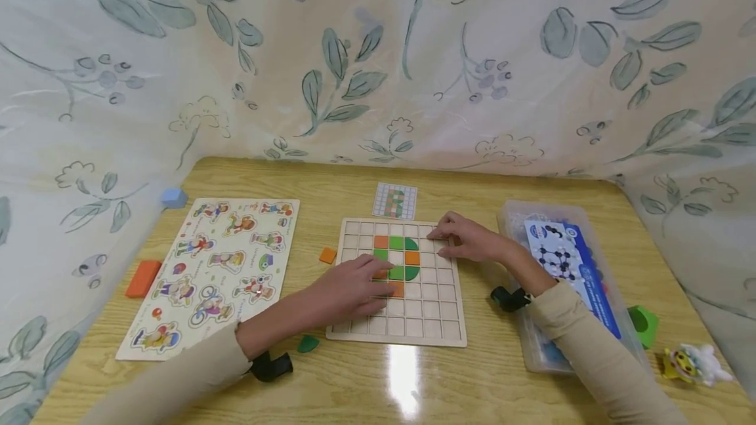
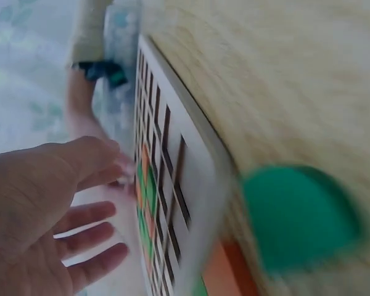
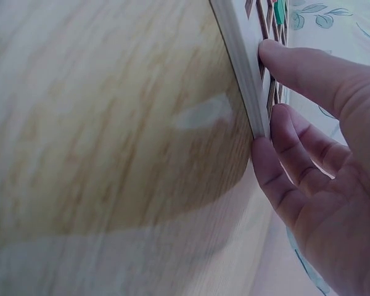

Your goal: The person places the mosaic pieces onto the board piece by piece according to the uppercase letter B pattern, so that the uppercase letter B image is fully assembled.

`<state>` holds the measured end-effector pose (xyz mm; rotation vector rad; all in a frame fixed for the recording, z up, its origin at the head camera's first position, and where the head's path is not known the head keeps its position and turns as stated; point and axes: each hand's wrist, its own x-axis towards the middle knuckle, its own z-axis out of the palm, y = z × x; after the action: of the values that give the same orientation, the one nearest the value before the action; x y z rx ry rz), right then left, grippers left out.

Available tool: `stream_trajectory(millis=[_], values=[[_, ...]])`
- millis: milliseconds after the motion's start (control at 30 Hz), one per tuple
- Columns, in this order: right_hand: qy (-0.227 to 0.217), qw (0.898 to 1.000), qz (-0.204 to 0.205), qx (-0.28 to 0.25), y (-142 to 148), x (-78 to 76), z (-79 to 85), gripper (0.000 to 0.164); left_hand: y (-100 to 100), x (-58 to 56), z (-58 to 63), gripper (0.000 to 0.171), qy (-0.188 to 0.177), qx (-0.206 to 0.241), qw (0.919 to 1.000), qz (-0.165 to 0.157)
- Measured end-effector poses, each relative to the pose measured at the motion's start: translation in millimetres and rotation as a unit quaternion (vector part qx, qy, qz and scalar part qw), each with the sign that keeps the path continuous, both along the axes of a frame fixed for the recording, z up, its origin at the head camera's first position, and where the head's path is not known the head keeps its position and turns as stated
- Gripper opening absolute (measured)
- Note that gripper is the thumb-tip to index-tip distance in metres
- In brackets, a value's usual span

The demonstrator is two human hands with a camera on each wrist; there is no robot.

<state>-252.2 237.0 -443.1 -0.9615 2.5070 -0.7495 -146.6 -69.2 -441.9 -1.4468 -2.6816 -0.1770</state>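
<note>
A wooden grid board (image 1: 434, 330) lies mid-table, with orange and green tiles set in its upper cells, among them an orange square (image 1: 412, 258) and a green rounded piece (image 1: 411, 273). Over the tiles on the left side reaches my left hand (image 1: 351, 284), fingers loosely extended; the left wrist view shows nothing gripped in it. My right hand (image 1: 472, 239) rests at the board's far right corner. In the right wrist view its thumb (image 3: 290, 65) touches the board's face, with the other fingers by the edge. A patterned card (image 1: 394, 201) lies just beyond the board.
Beside the board lie a loose orange square (image 1: 327, 255) and a green quarter-round piece (image 1: 308, 344). A picture puzzle board (image 1: 227, 267) is at left, near an orange block (image 1: 144, 279) and a blue block (image 1: 174, 198). At right stands a plastic box (image 1: 534, 359) beneath a blue-white booklet.
</note>
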Motion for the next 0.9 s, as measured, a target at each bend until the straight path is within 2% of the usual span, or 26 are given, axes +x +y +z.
stream_trajectory(millis=[67, 167, 333, 400, 533, 667, 900], values=[[0.003, 1.0, 0.002, 0.002, -0.8, -0.1, 0.1, 0.034, -17.9, 6.0, 1.2, 0.026, -0.04, 0.023, 0.9984, 0.032], [0.008, 1.0, 0.003, 0.0, -0.2, 0.4, 1.1, 0.034, -47.1, 15.0, 0.9, 0.026, -0.091, 0.063, 0.9899, 0.088], [0.0, 1.0, 0.0, -0.007, 1.2, 1.0, 3.0, 0.035, -88.3, 27.1, -1.5, 0.03, -0.126, 0.121, 0.9726, 0.153], [-0.005, 1.0, -0.002, -0.007, 0.6, 0.9, 3.2, 0.035, -100.6, 32.7, 0.2, 0.033, -0.146, 0.141, 0.9632, 0.176], [-0.008, 1.0, -0.004, -0.006, -1.7, 0.7, 2.3, 0.036, -117.2, 44.7, 5.2, 0.036, -0.182, 0.15, 0.946, 0.223], [-0.007, 1.0, 0.0, -0.01, -2.3, 0.2, 1.3, 0.036, -125.2, 52.5, 5.6, 0.04, -0.201, 0.145, 0.937, 0.247], [-0.017, 1.0, -0.008, -0.006, -2.1, -0.3, 0.3, 0.036, -126.0, 54.6, 6.1, 0.041, -0.215, 0.148, 0.9375, 0.23]])
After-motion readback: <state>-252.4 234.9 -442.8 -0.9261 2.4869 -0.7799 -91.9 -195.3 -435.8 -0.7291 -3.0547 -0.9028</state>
